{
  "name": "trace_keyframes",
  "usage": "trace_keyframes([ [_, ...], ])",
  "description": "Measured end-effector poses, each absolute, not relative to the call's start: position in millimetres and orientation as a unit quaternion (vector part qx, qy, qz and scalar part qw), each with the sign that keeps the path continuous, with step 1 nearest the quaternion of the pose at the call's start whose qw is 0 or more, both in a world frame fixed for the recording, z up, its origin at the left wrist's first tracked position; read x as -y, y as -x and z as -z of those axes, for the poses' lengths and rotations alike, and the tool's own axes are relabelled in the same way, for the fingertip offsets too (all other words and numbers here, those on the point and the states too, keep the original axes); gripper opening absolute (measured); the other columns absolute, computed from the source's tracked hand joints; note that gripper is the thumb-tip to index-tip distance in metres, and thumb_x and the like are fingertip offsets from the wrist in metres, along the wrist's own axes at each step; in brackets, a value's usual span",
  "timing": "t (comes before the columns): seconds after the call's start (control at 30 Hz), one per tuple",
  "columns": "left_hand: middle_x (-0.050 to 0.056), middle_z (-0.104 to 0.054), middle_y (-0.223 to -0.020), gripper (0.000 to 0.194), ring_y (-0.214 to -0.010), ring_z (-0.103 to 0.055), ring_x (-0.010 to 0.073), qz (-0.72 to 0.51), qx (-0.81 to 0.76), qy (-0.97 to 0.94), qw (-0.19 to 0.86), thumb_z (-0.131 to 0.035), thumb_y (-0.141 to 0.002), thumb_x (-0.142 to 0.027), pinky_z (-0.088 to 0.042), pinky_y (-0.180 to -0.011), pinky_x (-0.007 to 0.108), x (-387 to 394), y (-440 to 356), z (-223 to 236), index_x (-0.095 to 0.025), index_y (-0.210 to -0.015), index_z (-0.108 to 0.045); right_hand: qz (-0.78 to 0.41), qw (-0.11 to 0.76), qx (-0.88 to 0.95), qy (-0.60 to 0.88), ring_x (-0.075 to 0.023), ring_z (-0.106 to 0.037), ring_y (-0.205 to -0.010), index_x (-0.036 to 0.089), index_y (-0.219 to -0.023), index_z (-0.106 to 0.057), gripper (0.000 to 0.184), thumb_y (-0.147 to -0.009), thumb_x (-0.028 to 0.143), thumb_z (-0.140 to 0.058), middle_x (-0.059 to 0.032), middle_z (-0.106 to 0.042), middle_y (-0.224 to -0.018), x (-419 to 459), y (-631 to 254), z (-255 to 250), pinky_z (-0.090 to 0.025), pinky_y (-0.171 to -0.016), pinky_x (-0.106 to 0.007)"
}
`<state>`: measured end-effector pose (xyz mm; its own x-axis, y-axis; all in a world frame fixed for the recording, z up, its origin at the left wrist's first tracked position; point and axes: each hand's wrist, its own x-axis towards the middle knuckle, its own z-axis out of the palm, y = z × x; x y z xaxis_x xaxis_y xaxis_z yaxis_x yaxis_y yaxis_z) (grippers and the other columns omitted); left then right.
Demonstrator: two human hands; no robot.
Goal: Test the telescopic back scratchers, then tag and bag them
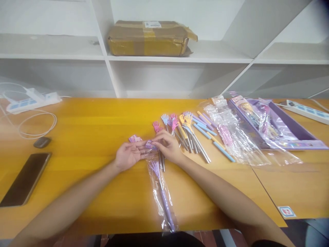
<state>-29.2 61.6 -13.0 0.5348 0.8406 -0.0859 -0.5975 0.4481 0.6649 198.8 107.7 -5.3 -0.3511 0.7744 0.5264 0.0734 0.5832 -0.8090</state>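
Observation:
A clear plastic bag [167, 197] with a purple back scratcher [164, 199] inside lies in front of me, its hand-shaped head towards the far side. My left hand [130, 154] is palm up at the bag's top end, fingers stretched out flat and reaching to the right. From the right, my right hand [168, 145] pinches a small purple printed card [150, 144] over the left fingertips. More small printed cards [135, 138] are just beyond my left fingers. Past my right hand lie several loose back scratchers [189, 128] with pink, blue, yellow and purple heads.
Coloured handle tubes [223, 151] and a pile of clear bags [228, 133] lie to the right, beside a purple box [288, 125] holding bagged items. A phone [25, 180], a dark earbud case [42, 142] and a power strip [33, 101] are left. A taped carton [151, 39] occupies the shelf.

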Motion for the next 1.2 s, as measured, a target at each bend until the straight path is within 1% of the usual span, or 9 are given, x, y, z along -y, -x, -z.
trace_keyframes([
  [0.2,0.023,-0.076,-0.131,0.063,-0.130,-0.068,0.0420,-0.422,-0.212,-0.299,0.829,-0.049,-0.090,-0.048,-0.039,-0.121,0.065,-62.8,30.0,14.3,-0.007,-0.130,-0.074,-0.332,0.477,0.765,0.277,-0.0204,-0.067,-0.090,0.026,-0.102,-0.078,0.010,-0.102,0.035,-0.074,-0.0051,-0.070,-0.096,-107.6,-199.8,4.5,-0.057,-0.079,-0.038],
  [0.33,0.024,-0.075,-0.131,0.063,-0.135,-0.064,0.0437,-0.426,-0.226,-0.303,0.822,-0.049,-0.090,-0.047,-0.041,-0.120,0.067,-62.1,30.0,13.6,-0.005,-0.129,-0.075,-0.312,0.473,0.781,0.261,-0.0190,-0.066,-0.087,0.026,-0.105,-0.078,0.008,-0.102,0.031,-0.073,-0.0048,-0.068,-0.097,-107.5,-199.9,6.5,-0.058,-0.076,-0.036],
  [0.57,0.026,-0.074,-0.133,0.065,-0.139,-0.061,0.0447,-0.427,-0.217,-0.316,0.819,-0.049,-0.090,-0.046,-0.038,-0.121,0.068,-62.0,29.3,11.5,-0.003,-0.134,-0.071,-0.291,0.437,0.817,0.238,-0.0203,-0.067,-0.094,0.026,-0.112,-0.075,0.012,-0.106,0.029,-0.066,-0.0066,-0.067,-0.103,-106.9,-200.0,7.5,-0.060,-0.083,-0.038],
  [0.7,0.026,-0.074,-0.135,0.066,-0.138,-0.061,0.0436,-0.431,-0.218,-0.315,0.817,-0.050,-0.091,-0.045,-0.040,-0.120,0.064,-61.5,29.4,11.0,-0.002,-0.136,-0.071,-0.263,0.446,0.827,0.221,-0.0200,-0.066,-0.094,0.026,-0.114,-0.075,0.012,-0.104,0.025,-0.068,-0.0061,-0.063,-0.103,-107.2,-200.8,7.1,-0.058,-0.083,-0.036],
  [0.87,0.025,-0.070,-0.143,0.068,-0.140,-0.059,0.0416,-0.432,-0.228,-0.309,0.816,-0.049,-0.092,-0.045,-0.040,-0.120,0.058,-61.0,30.9,11.2,-0.002,-0.141,-0.068,-0.227,0.448,0.839,0.209,-0.0193,-0.064,-0.094,0.022,-0.110,-0.074,0.010,-0.104,0.022,-0.067,-0.0065,-0.061,-0.103,-106.4,-201.6,8.7,-0.057,-0.082,-0.035],
  [0.97,0.023,-0.068,-0.147,0.068,-0.142,-0.057,0.0409,-0.430,-0.225,-0.311,0.817,-0.049,-0.093,-0.045,-0.040,-0.120,0.056,-61.5,31.7,12.0,-0.004,-0.142,-0.068,-0.197,0.445,0.849,0.207,-0.0193,-0.063,-0.090,0.021,-0.107,-0.072,0.010,-0.104,0.020,-0.063,-0.0066,-0.061,-0.100,-105.8,-202.1,10.0,-0.056,-0.079,-0.035],
  [1.2,0.021,-0.069,-0.147,0.067,-0.143,-0.057,0.0390,-0.432,-0.231,-0.323,0.810,-0.048,-0.093,-0.046,-0.043,-0.116,0.052,-61.3,31.5,10.7,-0.007,-0.143,-0.070,-0.121,0.405,0.886,0.191,-0.0208,-0.065,-0.088,0.022,-0.111,-0.068,0.012,-0.102,0.017,-0.060,-0.0074,-0.067,-0.097,-106.4,-202.9,13.0,-0.055,-0.077,-0.036],
])
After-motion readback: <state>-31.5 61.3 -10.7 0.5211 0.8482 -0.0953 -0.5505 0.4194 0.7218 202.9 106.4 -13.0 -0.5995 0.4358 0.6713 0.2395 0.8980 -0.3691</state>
